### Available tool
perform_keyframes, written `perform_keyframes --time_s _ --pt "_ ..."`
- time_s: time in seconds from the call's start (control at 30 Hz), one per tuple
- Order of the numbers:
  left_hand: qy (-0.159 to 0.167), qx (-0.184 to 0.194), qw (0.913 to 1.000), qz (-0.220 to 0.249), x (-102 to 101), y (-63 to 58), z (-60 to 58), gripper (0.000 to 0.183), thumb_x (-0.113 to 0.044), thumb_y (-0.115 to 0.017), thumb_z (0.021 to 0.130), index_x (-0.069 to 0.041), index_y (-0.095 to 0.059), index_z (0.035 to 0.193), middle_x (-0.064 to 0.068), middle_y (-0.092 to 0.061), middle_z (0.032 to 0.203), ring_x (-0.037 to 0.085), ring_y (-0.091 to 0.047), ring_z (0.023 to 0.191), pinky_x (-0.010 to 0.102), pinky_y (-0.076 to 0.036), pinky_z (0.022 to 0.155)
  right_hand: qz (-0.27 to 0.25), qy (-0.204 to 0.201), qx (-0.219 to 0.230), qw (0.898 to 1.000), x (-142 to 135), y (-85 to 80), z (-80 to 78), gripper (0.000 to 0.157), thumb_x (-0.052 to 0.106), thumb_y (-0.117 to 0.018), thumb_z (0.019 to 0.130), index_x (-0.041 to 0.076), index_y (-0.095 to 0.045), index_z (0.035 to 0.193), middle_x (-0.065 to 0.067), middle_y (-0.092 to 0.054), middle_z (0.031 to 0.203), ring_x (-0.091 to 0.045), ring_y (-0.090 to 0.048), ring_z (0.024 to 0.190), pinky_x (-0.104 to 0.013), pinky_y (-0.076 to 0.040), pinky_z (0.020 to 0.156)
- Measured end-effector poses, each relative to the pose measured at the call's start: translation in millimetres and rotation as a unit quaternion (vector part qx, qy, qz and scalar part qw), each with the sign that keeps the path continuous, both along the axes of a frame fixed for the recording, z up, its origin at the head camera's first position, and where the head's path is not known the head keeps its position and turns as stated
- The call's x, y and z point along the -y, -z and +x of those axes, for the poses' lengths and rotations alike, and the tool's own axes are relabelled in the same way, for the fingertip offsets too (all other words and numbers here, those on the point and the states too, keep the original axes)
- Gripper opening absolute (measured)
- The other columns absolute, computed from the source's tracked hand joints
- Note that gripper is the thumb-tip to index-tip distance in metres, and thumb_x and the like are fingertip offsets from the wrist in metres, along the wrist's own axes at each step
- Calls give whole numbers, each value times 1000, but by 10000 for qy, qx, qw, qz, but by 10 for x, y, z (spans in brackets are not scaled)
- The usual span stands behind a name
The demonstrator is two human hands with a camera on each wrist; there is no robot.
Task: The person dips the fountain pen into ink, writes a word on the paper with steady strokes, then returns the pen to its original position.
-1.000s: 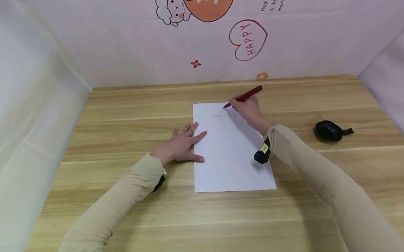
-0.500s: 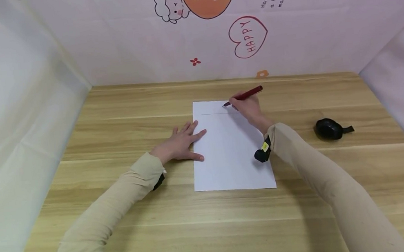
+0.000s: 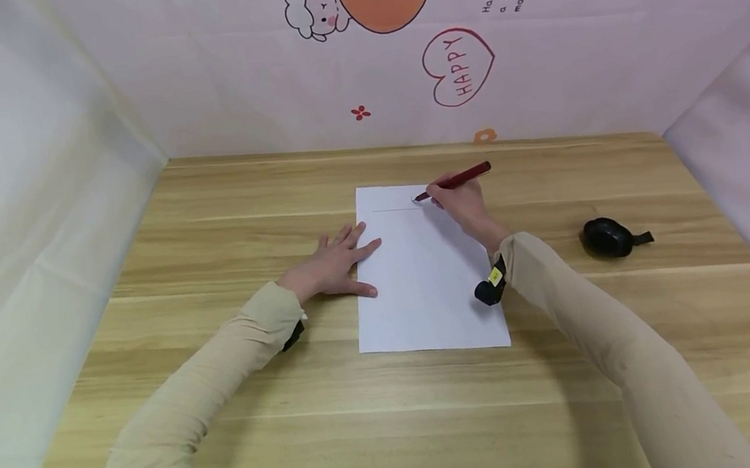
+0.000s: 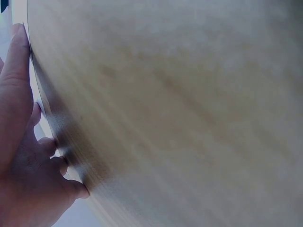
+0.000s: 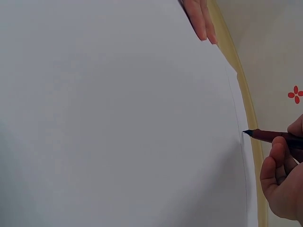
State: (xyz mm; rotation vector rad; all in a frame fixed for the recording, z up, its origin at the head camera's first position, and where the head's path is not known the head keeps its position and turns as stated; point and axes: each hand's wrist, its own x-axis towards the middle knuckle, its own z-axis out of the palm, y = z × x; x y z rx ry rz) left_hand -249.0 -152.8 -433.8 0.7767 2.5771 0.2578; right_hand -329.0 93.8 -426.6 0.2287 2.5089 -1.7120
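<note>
Sleeves [image 3: 606, 339] of beige cloth come nearest, running up to the two hands, which are well apart over a wooden table [image 3: 368, 425]. A black device [image 3: 489, 292] with a yellow label sits at the right wrist, seen only from the head. The left hand [image 3: 333, 267] lies palm down, fingers spread, thumb and forefinger reaching onto the edge of a white sheet of paper [image 3: 421, 282] between the hands. The left wrist view has that sheet only as a pale strip by the fingers, with wood filling most of the rest.

Farther out, the right hand [image 3: 464, 205] pinches a dark red pen [image 3: 463, 176], its tip at the far part of the sheet. From the right wrist, the tip sits just beyond a thin line [image 5: 244, 170]; I cannot tell whether it touches the paper. That view follows the line past the pen, where the head view loses it behind the right hand.

To the right of that hand, a rounded black object [image 3: 607, 238] lies on the wood, visible from the head alone. Beyond both hands stands a pale printed cloth [image 3: 229, 89]; its red flower [image 3: 360, 113] shows from head and right wrist, its HAPPY heart [image 3: 459, 66] only from the head.
</note>
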Motion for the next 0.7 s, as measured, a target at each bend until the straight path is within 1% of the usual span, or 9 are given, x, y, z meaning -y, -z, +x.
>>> perform_keyframes --time_s 0.27,0.53,0.7 --pt "-14 6 10000 -12 -6 -15 5 93 -61 -60 82 -25 -12 153 11 10 160 35 7 147 66 -3 112 -7 -66 -5 10000 -12 0 39 21 17 -60 90 4 -62 106 -5 -62 88 -17 -60 80 -23 -50 73" --pt "-35 9 10000 -22 -9 -17 14 93 -61 -60 83 -25 -12 153 11 10 160 34 7 148 65 -3 112 9 -83 86 9999 -28 2 65 21 19 -60 89 5 -62 105 -4 -62 85 -17 -58 79 -26 -48 74" --pt "-41 -32 10000 -4 -8 -3 10 93 -61 -60 82 -25 -12 153 11 9 160 34 6 148 65 -4 112 70 -102 114 9999 -33 2 89 22 19 -60 89 4 -62 105 -4 -62 85 -18 -59 80 -24 -48 74"
